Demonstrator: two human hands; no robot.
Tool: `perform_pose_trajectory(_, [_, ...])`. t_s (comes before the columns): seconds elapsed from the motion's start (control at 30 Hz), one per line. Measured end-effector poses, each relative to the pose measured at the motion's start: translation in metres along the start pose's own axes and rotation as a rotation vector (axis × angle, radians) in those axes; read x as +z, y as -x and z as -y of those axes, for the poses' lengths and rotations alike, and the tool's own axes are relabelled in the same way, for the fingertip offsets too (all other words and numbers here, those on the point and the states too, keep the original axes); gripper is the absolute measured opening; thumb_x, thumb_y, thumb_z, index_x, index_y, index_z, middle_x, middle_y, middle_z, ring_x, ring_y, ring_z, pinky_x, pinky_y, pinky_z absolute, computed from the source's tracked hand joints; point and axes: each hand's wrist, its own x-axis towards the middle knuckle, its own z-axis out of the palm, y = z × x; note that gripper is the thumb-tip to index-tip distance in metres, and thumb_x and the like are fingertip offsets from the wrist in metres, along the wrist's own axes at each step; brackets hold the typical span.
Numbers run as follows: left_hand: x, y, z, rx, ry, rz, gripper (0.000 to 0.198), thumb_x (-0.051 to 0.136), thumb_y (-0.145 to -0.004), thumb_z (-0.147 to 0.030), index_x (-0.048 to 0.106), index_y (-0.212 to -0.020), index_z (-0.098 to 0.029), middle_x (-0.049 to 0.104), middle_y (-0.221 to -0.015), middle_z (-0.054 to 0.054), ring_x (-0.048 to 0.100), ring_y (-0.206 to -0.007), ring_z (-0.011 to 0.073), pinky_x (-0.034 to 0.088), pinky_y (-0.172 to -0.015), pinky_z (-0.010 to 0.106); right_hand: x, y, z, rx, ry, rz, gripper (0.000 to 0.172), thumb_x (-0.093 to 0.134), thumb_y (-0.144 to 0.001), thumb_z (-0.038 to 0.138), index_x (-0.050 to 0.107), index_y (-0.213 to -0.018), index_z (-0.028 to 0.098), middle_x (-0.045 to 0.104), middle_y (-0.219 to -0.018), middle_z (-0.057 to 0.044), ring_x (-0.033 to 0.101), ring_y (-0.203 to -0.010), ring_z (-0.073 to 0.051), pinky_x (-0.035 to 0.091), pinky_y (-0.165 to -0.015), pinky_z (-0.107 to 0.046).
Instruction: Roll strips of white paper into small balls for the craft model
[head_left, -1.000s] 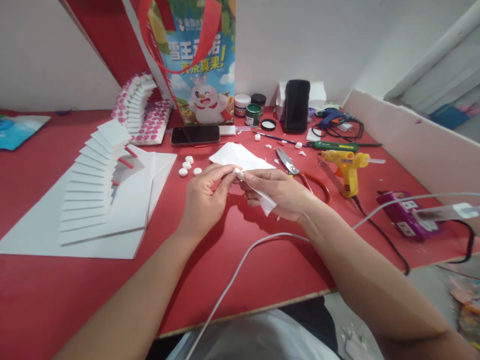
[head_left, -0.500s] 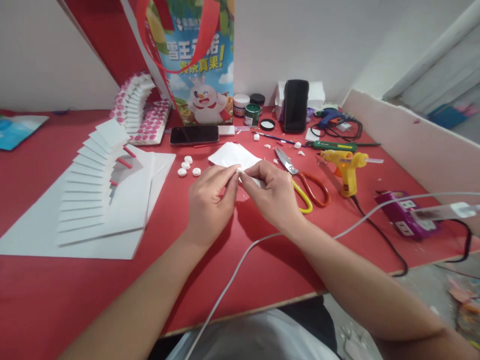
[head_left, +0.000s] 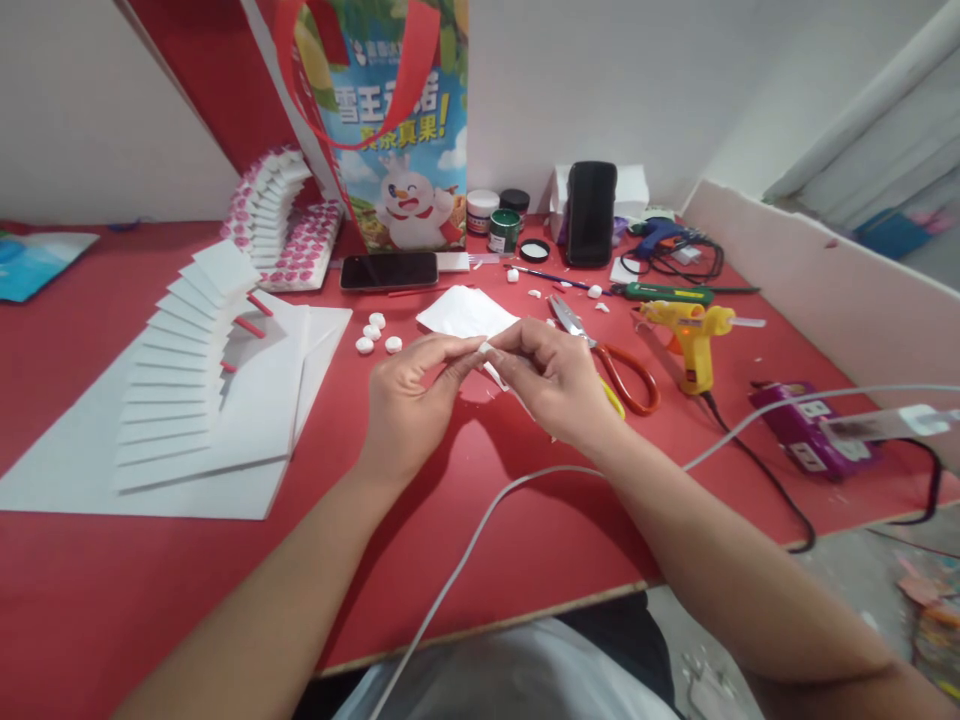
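Fingertips of my left hand (head_left: 409, 395) and my right hand (head_left: 555, 385) meet above the table, both closed on a small white piece (head_left: 485, 348). My fingers cover most of it, so its full shape and material do not show. Just behind lies a stack of white paper sheets (head_left: 466, 310). Several small round white pieces (head_left: 373, 331) rest on the red table to the left of it. Scissors (head_left: 604, 350) with red and yellow handles lie beyond my right hand, blades partly apart; my hand hides part of the yellow handle.
White boards (head_left: 277, 420) carry a fanned row of white cards (head_left: 169, 370) at left. A yellow glue gun (head_left: 696, 345) stands at right near a purple box (head_left: 814, 430). A white cable (head_left: 480, 540) crosses the front. Phone (head_left: 390, 270), paint jars (head_left: 504, 230) and printed bag (head_left: 412, 150) stand behind.
My fingertips have shifted slightly and changed their hold on the white piece, which now looks flatter. My right hand has moved a little right, covering more of the yellow scissor handle.
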Motion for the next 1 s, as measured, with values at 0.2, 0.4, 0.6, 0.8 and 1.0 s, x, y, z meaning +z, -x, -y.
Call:
perform_pose_trajectory(0.2, [-0.003,-0.003,0.002,0.050,-0.043,0.124,0.019,0.059,-0.097,-0.025,0.077,-0.103,-0.020,0.076,-0.093,0.005,0.070,-0.087,0.0173,0.054,-0.081,0.029,0.000,-0.002,-0.004,-0.004,-0.001,0.033,0.016,0.063,-0.091,0.029,0.066,-0.083,0.015,0.063,-0.072,-0.001,0.045,-0.060,-0.010,0.035,-0.057,-0.025])
perform_pose_trajectory(0.4, [-0.002,-0.002,-0.002,0.009,-0.127,0.075,0.019,0.054,-0.099,-0.026,0.071,-0.101,-0.017,0.074,-0.098,0.007,0.068,-0.092,0.0195,0.053,-0.086,0.033,0.003,-0.004,-0.003,0.106,-0.090,0.025,0.025,0.068,-0.089,0.039,0.066,-0.082,0.014,0.062,-0.068,0.000,0.048,-0.057,-0.010,0.035,-0.054,-0.025])
perform_pose_trajectory(0.6, [0.000,0.000,-0.001,-0.096,-0.052,0.063,0.019,0.059,-0.097,-0.030,0.071,-0.103,-0.017,0.077,-0.099,0.006,0.071,-0.090,0.0189,0.055,-0.084,0.031,0.005,-0.001,-0.001,0.067,0.075,-0.070,0.021,0.069,-0.088,0.029,0.064,-0.073,0.015,0.053,-0.056,0.005,0.040,-0.051,-0.007,0.030,-0.050,-0.024])
perform_pose_trajectory(0.8, [0.004,0.002,0.002,0.220,-0.307,-0.065,0.020,0.056,-0.098,-0.023,0.073,-0.107,-0.016,0.078,-0.103,0.010,0.071,-0.098,0.0223,0.055,-0.092,0.037,0.013,0.005,0.003,0.045,-0.022,-0.104,0.023,0.065,-0.091,0.034,0.065,-0.076,0.016,0.058,-0.059,0.003,0.044,-0.050,-0.009,0.034,-0.051,-0.025])
perform_pose_trajectory(1.0, [0.010,0.008,0.005,0.354,-0.423,-0.051,0.036,0.043,-0.101,-0.016,0.067,-0.128,-0.016,0.077,-0.105,0.010,0.070,-0.103,0.0219,0.053,-0.100,0.042,0.012,0.006,0.003,0.048,-0.050,-0.130,0.022,0.064,-0.092,0.034,0.063,-0.078,0.017,0.060,-0.061,0.002,0.048,-0.052,-0.010,0.039,-0.054,-0.026])
